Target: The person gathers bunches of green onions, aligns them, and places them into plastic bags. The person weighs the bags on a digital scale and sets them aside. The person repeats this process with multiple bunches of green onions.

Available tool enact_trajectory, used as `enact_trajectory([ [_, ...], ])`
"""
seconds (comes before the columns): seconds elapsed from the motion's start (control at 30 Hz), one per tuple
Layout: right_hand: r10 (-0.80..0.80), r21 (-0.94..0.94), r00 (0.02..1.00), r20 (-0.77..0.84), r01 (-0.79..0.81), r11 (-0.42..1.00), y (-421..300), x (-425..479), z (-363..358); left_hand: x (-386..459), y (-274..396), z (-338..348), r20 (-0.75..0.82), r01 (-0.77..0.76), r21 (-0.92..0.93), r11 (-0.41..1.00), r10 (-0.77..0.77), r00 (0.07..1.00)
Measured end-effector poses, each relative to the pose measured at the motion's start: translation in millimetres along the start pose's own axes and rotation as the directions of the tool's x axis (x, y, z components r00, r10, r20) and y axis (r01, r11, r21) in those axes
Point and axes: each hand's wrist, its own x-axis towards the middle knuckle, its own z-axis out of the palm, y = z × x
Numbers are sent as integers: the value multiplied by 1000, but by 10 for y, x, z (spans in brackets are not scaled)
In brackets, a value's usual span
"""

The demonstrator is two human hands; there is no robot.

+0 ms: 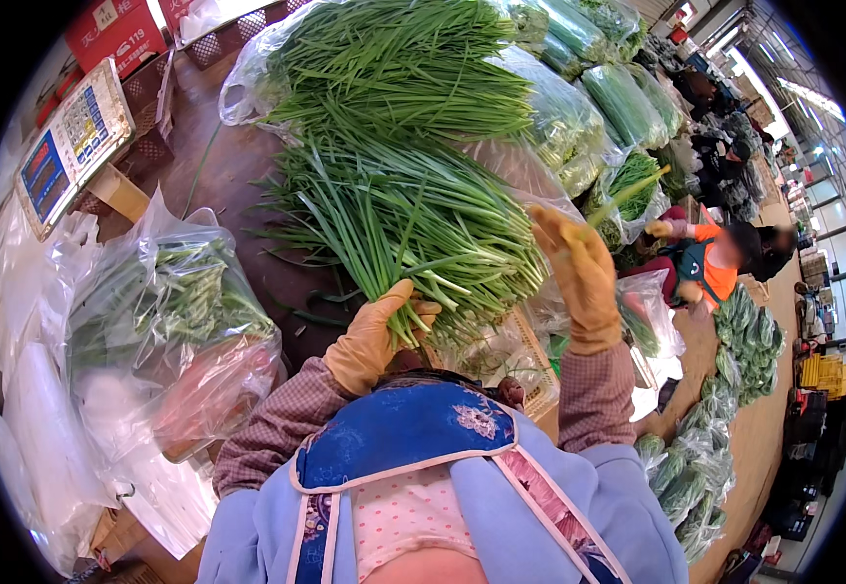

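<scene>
My left hand (375, 336), in an orange rubber glove, grips the pale lower ends of a bunch of green garlic chives (375, 255), whose leaves fan out away from me. A large heap of the same long-leaved greens (423, 204) lies just beyond it, stems toward the right. To the right of the heap my right hand (576, 270), gloved alike, is raised with its palm toward the heap. A yellowish-green leaf (627, 196) shows at its fingers; whether they pinch it cannot be told. Another pile of greens (394, 73) lies behind on clear plastic.
On the left stand a digital scale display (65, 157) and a clear bag (175, 321) of vegetables on a scale. Plastic bags (43, 409) hang at the far left. A plastic crate (536, 365) is near my body. Bagged greens (562, 109) and a person in orange (715, 263) are at right.
</scene>
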Motion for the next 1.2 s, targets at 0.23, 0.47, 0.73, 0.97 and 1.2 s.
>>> enact_trajectory([
  [0.23, 599, -935, 777, -194, -332, 128, -461, -608, -982, -9, -41, -74, -32, 31, 8, 999, -31, 999],
  [0.47, 76, -913, 991, -114, -135, 384, 92, 236, -240, 36, -128, -180, -33, 80, -77, 994, -83, 996],
  [0.73, 44, -968, 967, 252, 252, 10, 707, -107, 501, -68, -117, -116, 124, 56, -77, 995, -46, 991],
  [0.97, 123, -793, 822, 556, 569, -215, 1150, -938, 1076, -267, -362, -626, 271, 114, -324, 939, -23, 962],
  [1.2, 188, -811, 969, 160, 21, 584, 359, -640, 1008, -556, -223, -264, -24, 71, -243, 967, -79, 997],
])
